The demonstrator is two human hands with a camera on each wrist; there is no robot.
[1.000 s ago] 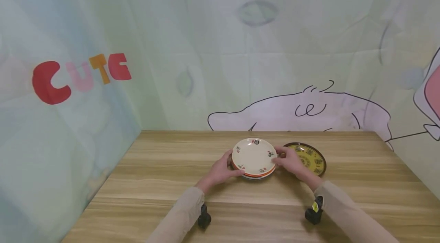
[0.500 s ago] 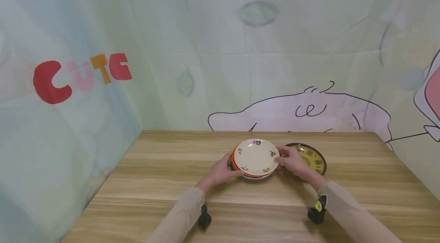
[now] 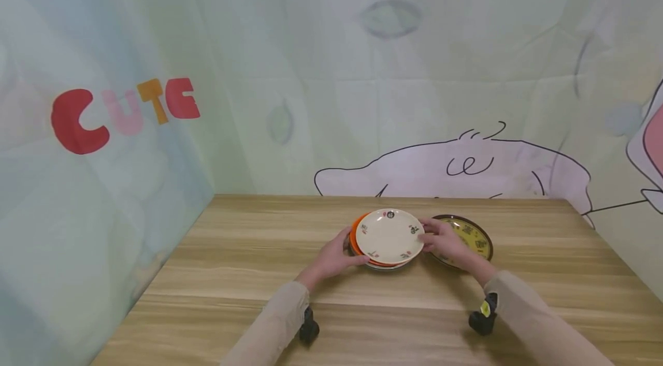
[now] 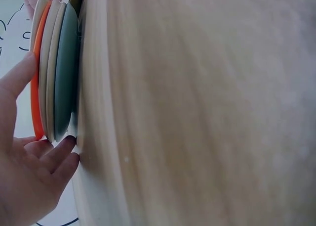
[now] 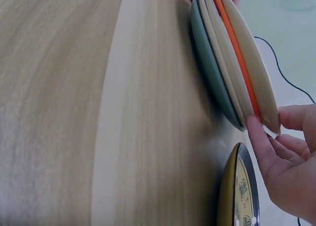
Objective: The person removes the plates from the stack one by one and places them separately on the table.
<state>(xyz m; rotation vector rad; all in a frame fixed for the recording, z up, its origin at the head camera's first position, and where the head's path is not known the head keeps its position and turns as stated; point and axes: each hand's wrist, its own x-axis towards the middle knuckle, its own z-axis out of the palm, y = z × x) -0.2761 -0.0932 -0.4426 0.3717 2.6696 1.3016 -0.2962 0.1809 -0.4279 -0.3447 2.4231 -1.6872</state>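
A stack of several plates sits on the wooden table, in the middle of the head view. On top is a cream plate (image 3: 391, 236) with small printed figures round its rim, slid to the right and slightly lifted at its right edge. Beneath it an orange plate (image 3: 354, 239) shows along the left side; lower come pale plates and a grey-green plate (image 4: 68, 72). My left hand (image 3: 332, 255) grips the stack's left side, thumb at the orange and cream rims. My right hand (image 3: 446, 244) pinches the cream plate's right rim between thumb and fingers.
A yellow patterned plate (image 3: 477, 239) with a dark brown rim lies on the table (image 3: 248, 274) just right of the stack, partly behind my right hand. A printed cloth backdrop (image 3: 290, 67) hangs along the table's back and left sides.
My right hand has moved slightly right with the cream plate, so more of the orange plate shows at left. The left hand and the rest of the stack have stayed put.
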